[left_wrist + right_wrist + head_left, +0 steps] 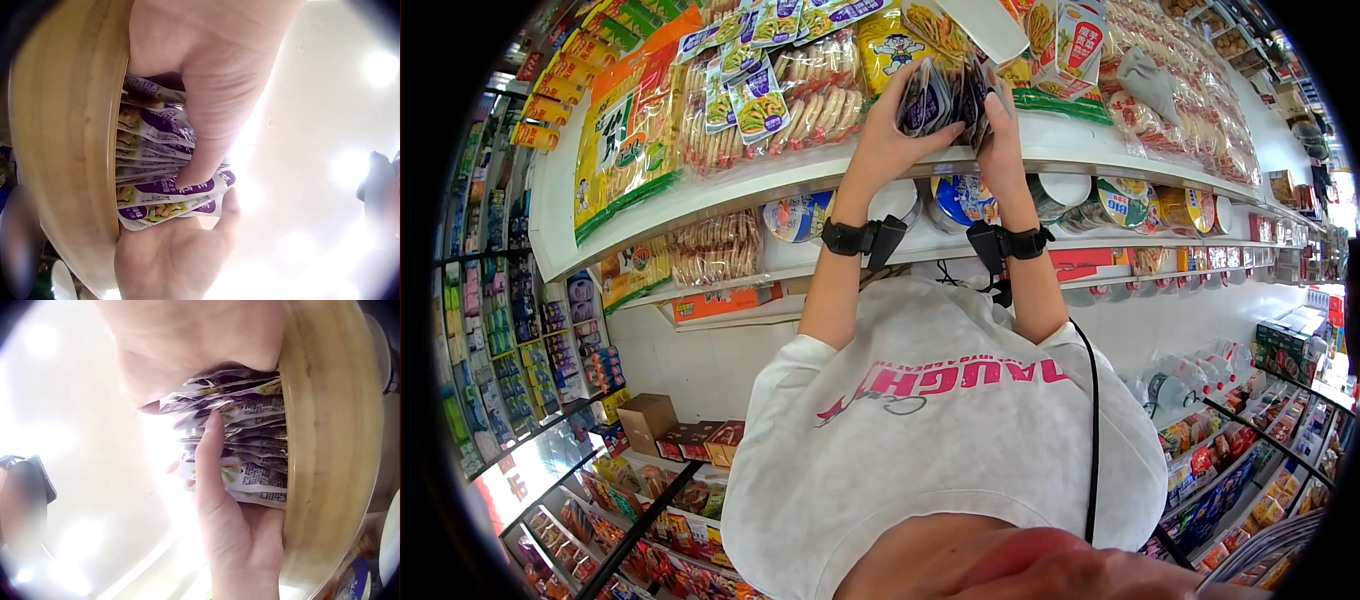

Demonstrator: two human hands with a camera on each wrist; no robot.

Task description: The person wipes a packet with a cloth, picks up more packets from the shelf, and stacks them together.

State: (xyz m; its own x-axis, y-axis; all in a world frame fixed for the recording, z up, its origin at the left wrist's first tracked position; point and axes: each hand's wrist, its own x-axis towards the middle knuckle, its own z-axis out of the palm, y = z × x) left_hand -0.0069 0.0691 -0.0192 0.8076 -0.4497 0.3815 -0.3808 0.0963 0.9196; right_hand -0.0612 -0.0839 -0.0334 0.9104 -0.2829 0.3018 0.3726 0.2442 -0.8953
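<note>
Between both hands is a thick row of purple-and-white food packets (pixel 940 100), pressed together at the front edge of the upper shelf. My left hand (pixel 900 135) grips their left side, its thumb laid across them; the right wrist view shows that thumb (pixel 211 456) over the packet faces (pixel 256 478). On the other side, my right hand (pixel 1002 135) holds the row, fingers partly hidden behind it. In the left wrist view the packets (pixel 156 187) stand fanned, my left hand (pixel 212 69) above and my right hand (pixel 175 256) below.
More such packets (pixel 760 105) lie on bagged snacks at the left. A white open carton (pixel 990 30) and a red-and-white box (pixel 1080 45) stand behind and right of my hands. The shelf's front edge (pixel 800 180) runs under my wrists, with tubs (pixel 800 215) on the shelf below.
</note>
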